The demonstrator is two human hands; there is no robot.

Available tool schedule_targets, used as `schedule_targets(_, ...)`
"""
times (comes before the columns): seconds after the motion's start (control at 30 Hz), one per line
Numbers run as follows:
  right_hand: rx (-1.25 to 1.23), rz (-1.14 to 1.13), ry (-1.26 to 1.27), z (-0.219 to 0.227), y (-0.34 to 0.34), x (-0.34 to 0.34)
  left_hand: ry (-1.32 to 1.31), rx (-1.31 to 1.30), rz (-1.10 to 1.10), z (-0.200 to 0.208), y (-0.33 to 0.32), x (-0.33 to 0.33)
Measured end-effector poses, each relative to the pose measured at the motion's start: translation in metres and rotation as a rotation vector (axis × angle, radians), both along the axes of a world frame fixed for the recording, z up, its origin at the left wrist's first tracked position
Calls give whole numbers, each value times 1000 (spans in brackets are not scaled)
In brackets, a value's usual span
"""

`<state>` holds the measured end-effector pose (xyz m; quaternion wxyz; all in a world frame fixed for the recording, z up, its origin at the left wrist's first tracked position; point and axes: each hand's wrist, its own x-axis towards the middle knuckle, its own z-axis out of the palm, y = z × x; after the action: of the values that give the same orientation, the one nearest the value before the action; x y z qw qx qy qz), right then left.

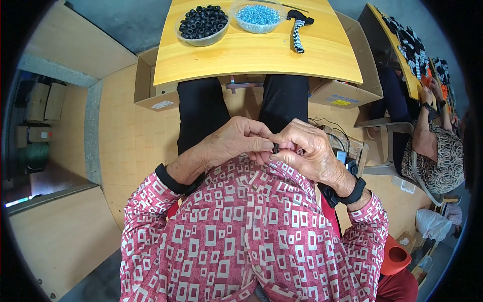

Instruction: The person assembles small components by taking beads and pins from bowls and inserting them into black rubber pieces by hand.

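Close in front of my chest, my left hand [240,142] and my right hand [311,152] meet with their fingertips pinched together. Between them shows a small dark piece [275,148], mostly hidden by the fingers, so its kind cannot be made out. On the yellow table [246,58] ahead stands a clear tub [201,42] of black, ring-like beads [203,21]. Beside it is a second tub [259,29] filled with tiny blue beads [258,15]. A black-and-white striped fabric piece [298,36] with a black knotted end lies to their right.
Cardboard boxes [343,93] stand under the table on both sides. At the right, a seated person [436,151] handles something orange at another table [402,48] piled with striped pieces. Cables [337,131] and a red stool [395,257] are on my right.
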<state>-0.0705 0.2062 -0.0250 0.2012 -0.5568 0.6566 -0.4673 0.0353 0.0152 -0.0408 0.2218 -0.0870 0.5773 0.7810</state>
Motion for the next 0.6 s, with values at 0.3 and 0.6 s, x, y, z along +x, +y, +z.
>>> schedule_targets(0.3,52,-81,72,6,-2,8,123,-84,-1,8,-2,-2)
schedule_targets(0.6,36,27,183,-13,-2,14,145,-211,-156,-7,-5,3)
